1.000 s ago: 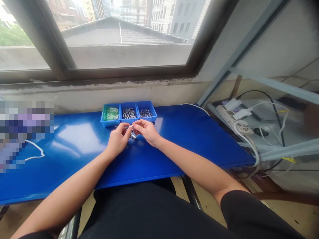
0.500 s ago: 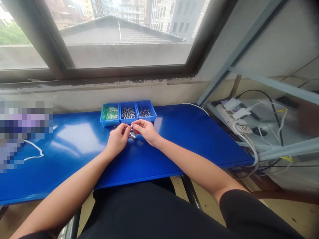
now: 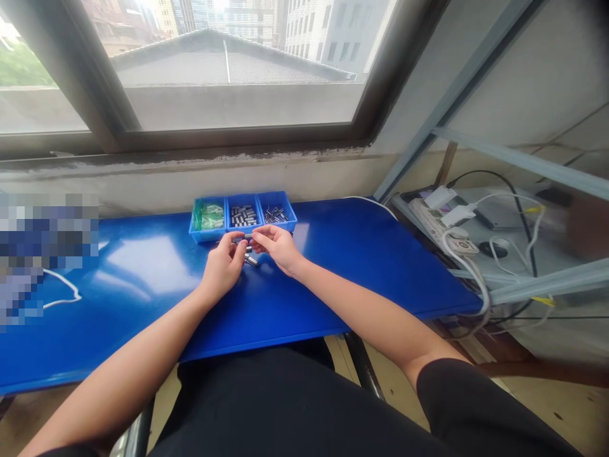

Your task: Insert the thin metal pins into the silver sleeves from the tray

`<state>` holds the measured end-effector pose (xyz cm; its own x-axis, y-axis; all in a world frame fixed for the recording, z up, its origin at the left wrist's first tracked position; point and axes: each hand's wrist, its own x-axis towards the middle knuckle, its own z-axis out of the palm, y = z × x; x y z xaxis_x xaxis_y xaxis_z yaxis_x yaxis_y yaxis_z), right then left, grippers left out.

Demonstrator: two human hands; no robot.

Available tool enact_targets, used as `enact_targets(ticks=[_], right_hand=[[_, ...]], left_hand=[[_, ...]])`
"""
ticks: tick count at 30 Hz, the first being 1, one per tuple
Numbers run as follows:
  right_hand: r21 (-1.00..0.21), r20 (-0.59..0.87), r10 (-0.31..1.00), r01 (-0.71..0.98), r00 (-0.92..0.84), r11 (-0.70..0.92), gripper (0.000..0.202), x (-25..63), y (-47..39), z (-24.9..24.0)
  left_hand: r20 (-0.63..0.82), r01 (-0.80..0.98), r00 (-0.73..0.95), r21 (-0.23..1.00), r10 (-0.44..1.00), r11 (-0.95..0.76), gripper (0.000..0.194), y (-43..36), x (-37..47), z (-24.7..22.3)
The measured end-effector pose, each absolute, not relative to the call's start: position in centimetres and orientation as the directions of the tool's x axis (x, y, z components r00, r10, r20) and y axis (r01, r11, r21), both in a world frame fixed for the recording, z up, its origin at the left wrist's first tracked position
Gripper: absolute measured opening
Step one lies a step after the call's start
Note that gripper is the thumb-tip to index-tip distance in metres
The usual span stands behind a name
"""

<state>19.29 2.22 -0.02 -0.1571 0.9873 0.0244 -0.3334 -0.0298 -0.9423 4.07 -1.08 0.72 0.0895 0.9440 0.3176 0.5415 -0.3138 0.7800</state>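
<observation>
A small silvery metal cylinder spans the gap between my fingertips, above the blue table. My left hand pinches its left end with thumb and fingers. At the other end, my right hand has thumb and forefinger closed on it. Below the fingers, further shiny metal cylinders show; whether they all lie on the table is hard to tell. Just behind the hands stand joined blue bins: one with a green plastic bag, one with short metal cylinders, one with thin metal pins.
A window rises behind the table. On the right, a metal-framed shelf carries a power strip with plugs and tangled cables. A white cable and a blurred-out patch are at the left.
My hands have drawn slightly apart, so more of the metal cylinder between the fingertips shows. The bins stay in place; the view has shifted slightly.
</observation>
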Motion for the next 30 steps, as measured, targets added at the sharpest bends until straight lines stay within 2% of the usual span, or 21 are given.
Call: enact_targets(ticks=[5,11,30], right_hand=[[-0.946,0.011,0.998,-0.325,-0.058,-0.008,0.038,19.4,2.8,0.0],[-0.974,0.051,0.997,-0.216,0.062,0.063,0.036,19.7,3.5,-0.1],[-0.966,0.027,0.996,-0.254,0.082,0.047,0.028,19.9,4.4,-1.0]], left_hand=[[0.314,0.524,0.094,0.791,0.945,-0.315,0.034,-1.1,4.1,0.7],[0.303,0.523,0.104,0.794,0.947,-0.312,0.033,-1.1,4.2,0.7],[0.294,0.545,0.14,0.775,0.945,-0.322,0.031,-1.0,4.0,0.4]])
